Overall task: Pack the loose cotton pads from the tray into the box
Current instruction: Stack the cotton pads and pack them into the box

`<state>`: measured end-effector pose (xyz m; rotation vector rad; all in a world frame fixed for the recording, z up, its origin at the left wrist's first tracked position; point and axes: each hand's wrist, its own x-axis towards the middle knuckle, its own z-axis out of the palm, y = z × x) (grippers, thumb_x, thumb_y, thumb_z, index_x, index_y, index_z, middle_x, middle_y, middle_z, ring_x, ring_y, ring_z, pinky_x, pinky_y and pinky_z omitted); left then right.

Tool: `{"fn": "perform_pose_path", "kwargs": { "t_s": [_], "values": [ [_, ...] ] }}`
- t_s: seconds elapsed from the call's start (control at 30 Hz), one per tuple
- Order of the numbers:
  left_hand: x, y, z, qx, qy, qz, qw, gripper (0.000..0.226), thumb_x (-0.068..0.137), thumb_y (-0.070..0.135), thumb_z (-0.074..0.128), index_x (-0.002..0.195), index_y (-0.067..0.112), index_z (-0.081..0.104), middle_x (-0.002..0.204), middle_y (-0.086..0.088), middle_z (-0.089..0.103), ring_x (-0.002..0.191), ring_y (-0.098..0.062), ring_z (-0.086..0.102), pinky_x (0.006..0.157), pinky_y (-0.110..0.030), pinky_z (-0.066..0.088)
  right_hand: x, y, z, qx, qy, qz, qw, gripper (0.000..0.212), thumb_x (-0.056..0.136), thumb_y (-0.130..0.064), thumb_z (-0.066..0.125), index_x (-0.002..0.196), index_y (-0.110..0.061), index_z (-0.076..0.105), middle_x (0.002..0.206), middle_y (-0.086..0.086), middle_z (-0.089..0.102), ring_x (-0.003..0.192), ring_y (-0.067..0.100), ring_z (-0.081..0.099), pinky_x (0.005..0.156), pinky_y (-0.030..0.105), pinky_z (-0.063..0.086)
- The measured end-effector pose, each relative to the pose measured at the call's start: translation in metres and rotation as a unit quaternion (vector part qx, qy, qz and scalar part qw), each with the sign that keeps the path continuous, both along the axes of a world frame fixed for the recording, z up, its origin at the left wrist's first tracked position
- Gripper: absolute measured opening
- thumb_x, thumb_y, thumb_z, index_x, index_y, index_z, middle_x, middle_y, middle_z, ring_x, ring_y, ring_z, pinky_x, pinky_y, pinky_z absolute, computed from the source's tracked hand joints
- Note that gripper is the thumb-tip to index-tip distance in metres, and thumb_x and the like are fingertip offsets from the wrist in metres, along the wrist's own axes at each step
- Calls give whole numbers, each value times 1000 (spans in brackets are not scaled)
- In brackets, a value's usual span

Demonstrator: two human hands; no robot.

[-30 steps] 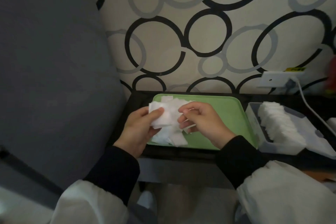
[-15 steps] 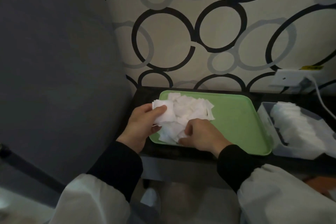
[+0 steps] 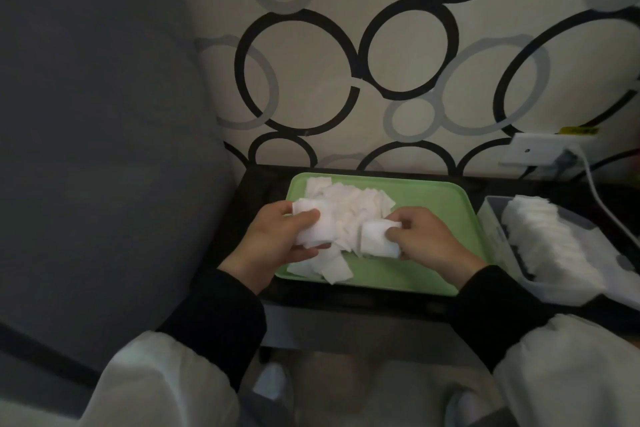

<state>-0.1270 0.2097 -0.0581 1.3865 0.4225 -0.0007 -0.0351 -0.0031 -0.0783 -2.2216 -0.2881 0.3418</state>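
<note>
Many pads [image 3: 349,208] in tray [image 3: 433,215], box [image 3: 491,224] part-full

Beyond the fingers [image 3: 419,222] rises a dimly lit cream wall [image 3: 398,107] patterned with overlapping black and grey rings. Left of them a broad plain grey surface [image 3: 86,114] fills that side, furniture or panel I cannot tell. Beneath them lies a black tabletop [image 3: 258,194]. Far to their right, low on the wall, sits a white socket plate [image 3: 530,152] with a plug in it and a white cable [image 3: 593,184] trailing down.
</note>
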Motion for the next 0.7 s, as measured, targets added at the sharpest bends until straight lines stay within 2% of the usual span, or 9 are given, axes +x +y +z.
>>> {"fn": "perform_pose_path", "kwargs": {
  "t_s": [0.1,0.13,0.2,0.27,0.33,0.37,0.47,0.57,0.7],
  "values": [
    [0,-7,-2,-3,19,-31,999,31,98,24,62,124,8,57,111,-16,73,87,-32,75,52,-24,57,2,-13,-1,-40,34,-3,999,20,93,-2,47,104,-6,63,95,12,62,85,28,61,71,45,58],
    [1,-10,-2,-5,27,-39,999,32,99,25,60,127,9,55,112,-17,72,86,-32,75,51,-24,57,2,-15,1,-20,40,-12,999,23,94,-1,45,108,-6,62,101,14,62,89,30,61,72,47,58],
    [2,-16,-3,1,34,-51,998,32,100,26,58,128,12,54,114,-17,70,86,-32,75,53,-26,58,-1,-16,12,98,64,-39,992,24,98,0,43,115,-6,59,112,15,60,95,27,61,73,42,58],
    [4,-20,-4,21,31,-60,997,29,100,25,57,127,15,54,114,-16,70,85,-30,75,56,-26,57,-6,-15,27,243,97,-45,964,23,100,1,45,117,-4,58,114,14,60,92,21,62,70,34,58],
    [5,-25,-3,40,27,-72,996,23,100,23,58,123,18,56,115,-14,70,84,-28,75,58,-27,57,-11,-16,36,318,110,-9,942,24,98,1,50,120,-2,59,110,16,64,91,23,66,69,30,59],
    [7,-26,-3,50,24,-78,995,21,99,21,58,120,21,56,114,-13,70,83,-27,74,59,-27,56,-12,-17,38,334,110,14,936,26,96,1,54,121,-3,60,108,18,67,92,25,67,72,32,59],
    [10,-34,-3,79,21,-93,992,17,96,17,63,111,23,59,105,-10,72,80,-24,73,61,-29,55,-14,-21,39,340,111,49,933,33,89,3,62,121,-1,60,108,23,71,94,29,69,85,45,57],
    [13,-43,-3,103,15,-116,988,18,94,17,67,111,15,62,94,-7,74,76,-21,72,58,-27,54,-13,-25,40,313,104,83,941,32,81,0,68,113,4,64,104,23,72,92,29,70,83,44,57],
    [16,-55,-2,138,6,-140,980,16,93,8,62,105,16,66,92,-7,75,75,-17,72,59,-26,54,-10,-32,39,250,66,108,960,18,81,-1,72,100,-3,71,96,19,74,87,29,71,82,46,56]
  ]
}}
